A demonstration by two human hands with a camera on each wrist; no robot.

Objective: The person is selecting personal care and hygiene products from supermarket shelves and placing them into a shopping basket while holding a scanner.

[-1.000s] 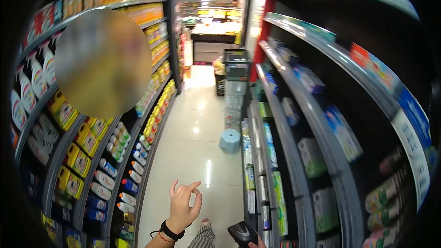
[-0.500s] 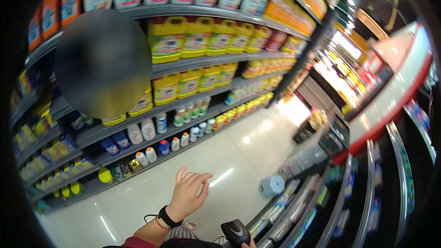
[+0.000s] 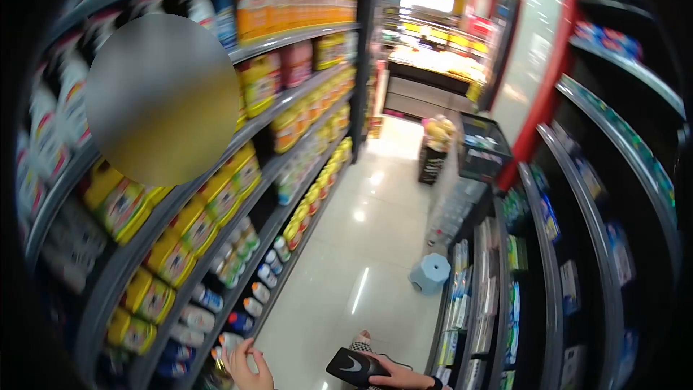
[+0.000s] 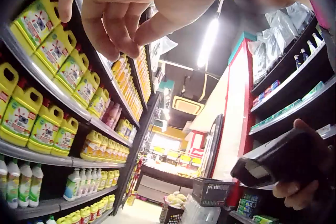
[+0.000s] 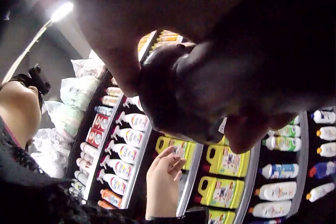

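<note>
My right hand (image 3: pixel 401 374) grips a black handheld barcode scanner (image 3: pixel 352 367) low in the head view, its head pointing left. The left wrist view shows the scanner (image 4: pixel 278 158) from its front, fingers curled under the handle. In the right wrist view the scanner (image 5: pixel 173 90) is dark and close. My left hand (image 3: pixel 247 370) hovers empty at the bottom of the head view, beside the lower left shelves, its fingers loosely bent. Overhead in the left wrist view, the left hand (image 4: pixel 131 3) has its fingers hanging relaxed.
Yellow jugs (image 3: pixel 173 256) and bottles (image 3: pixel 196 316) line the left shelves; boxed goods stand on the right shelves (image 3: pixel 552 282). A pale blue stool (image 3: pixel 430 273) stands on the aisle floor (image 3: pixel 328 267) by the right shelf. Behind it are bundled clear bottles (image 3: pixel 456 209) and a dark crate (image 3: pixel 482 148).
The head view swung toward the left shelves, then back along the aisle. My left hand has dropped lower and left. The scanner has turned sideways, and more of my right hand shows.
</note>
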